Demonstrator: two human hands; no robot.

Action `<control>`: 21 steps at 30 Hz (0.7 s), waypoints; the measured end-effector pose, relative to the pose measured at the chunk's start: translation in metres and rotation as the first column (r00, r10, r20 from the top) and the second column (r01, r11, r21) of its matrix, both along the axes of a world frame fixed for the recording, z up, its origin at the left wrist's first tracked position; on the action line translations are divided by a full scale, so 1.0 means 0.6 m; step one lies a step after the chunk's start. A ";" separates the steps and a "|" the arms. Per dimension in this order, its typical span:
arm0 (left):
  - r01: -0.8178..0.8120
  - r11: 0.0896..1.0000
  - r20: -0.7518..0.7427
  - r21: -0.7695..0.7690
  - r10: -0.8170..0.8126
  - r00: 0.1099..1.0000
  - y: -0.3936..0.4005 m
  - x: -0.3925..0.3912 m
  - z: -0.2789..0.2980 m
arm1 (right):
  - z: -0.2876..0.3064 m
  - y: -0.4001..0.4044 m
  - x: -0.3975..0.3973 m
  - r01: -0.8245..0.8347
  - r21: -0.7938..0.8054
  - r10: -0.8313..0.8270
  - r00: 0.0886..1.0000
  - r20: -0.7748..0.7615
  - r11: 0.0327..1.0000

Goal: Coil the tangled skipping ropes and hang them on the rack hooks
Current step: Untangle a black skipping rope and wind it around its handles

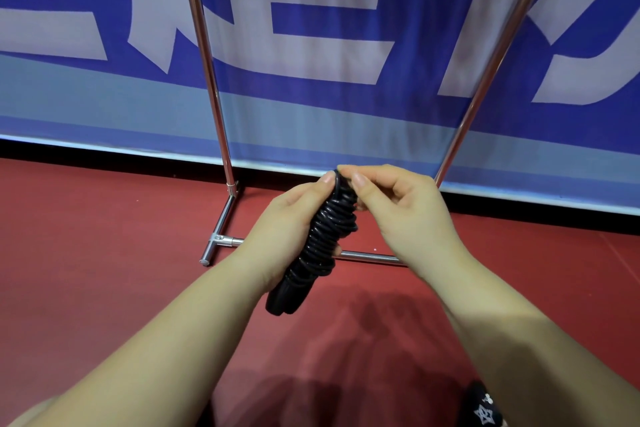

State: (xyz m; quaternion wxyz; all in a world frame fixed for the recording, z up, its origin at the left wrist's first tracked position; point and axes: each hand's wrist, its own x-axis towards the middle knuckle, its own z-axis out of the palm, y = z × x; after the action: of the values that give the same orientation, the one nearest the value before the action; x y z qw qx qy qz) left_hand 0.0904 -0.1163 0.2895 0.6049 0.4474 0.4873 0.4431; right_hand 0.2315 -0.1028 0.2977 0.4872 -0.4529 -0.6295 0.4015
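A black skipping rope (322,239), already wound into a tight bundle around its two handles, is held in the air in the middle of the scene, above the red floor (104,253) and just in front of the chrome rack (211,94). The bundle is gripped by the left hand (287,229), whose fingers are curled round its middle with the thumb laid along the upper turns, while the handle ends jut out below the palm. At the top of the bundle the cord's end is pinched between thumb and forefinger of the right hand (398,211), the remaining fingers being loosely bent. The cord looks thin, glossy and rubbery; it is judged to be light, pliant and somewhat springy, so that the turns may be expected to loosen or slide off if the grip round the middle is relaxed. A smooth surface of this kind is likely to be slippery, and a firm hold across all the turns is therefore advised, the stiff handles serving as the core. Only the uprights and foot bars of the rack are seen; no hooks are in view. A blue and white banner (329,45) is stretched behind the rack on the far side.
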 end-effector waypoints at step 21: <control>-0.083 0.997 -0.099 0.004 0.083 0.992 0.006 -0.004 0.002 | -0.011 0.006 -0.017 -0.001 -0.046 0.001 1.000 -0.012 0.999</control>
State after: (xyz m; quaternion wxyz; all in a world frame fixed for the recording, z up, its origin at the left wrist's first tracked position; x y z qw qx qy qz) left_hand 0.0881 -0.1129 0.2905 0.5610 0.4480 0.5352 0.4451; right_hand 0.2213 -0.0991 0.2911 0.4802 -0.4612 -0.6175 0.4188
